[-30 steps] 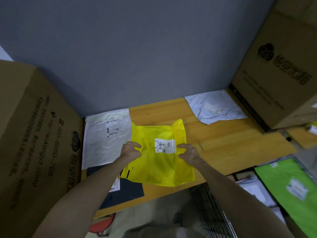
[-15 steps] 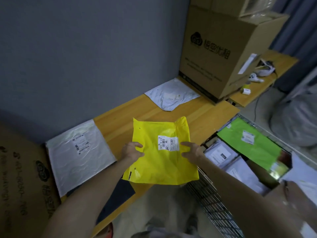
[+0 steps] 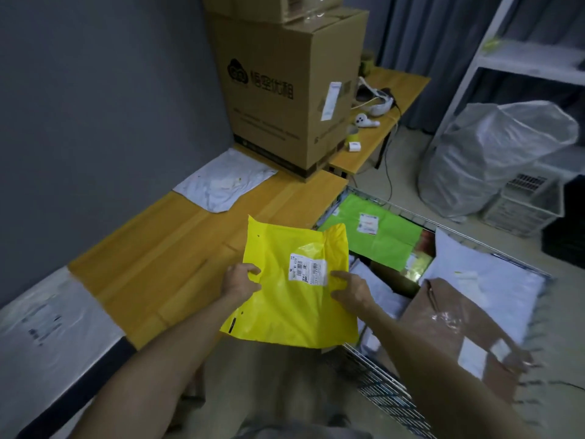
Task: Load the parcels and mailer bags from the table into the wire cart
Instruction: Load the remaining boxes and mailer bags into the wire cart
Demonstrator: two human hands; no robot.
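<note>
While the left hand (image 3: 238,282) and right hand (image 3: 350,291) pinch its side edges, the glossy, crinkled yellow mailer bag (image 3: 294,299) hangs between wooden table (image 3: 177,258) and wire cart (image 3: 386,394).

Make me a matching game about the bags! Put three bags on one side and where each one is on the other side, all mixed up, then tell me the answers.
Things
1. yellow plastic mailer bag
2. green plastic mailer bag
3. crumpled white plastic mailer bag

Places
A. lying inside the wire cart
B. lying flat on the wooden table
C. held up between the left hand and the right hand

Right pairs: 1-C, 2-A, 3-B.
</note>
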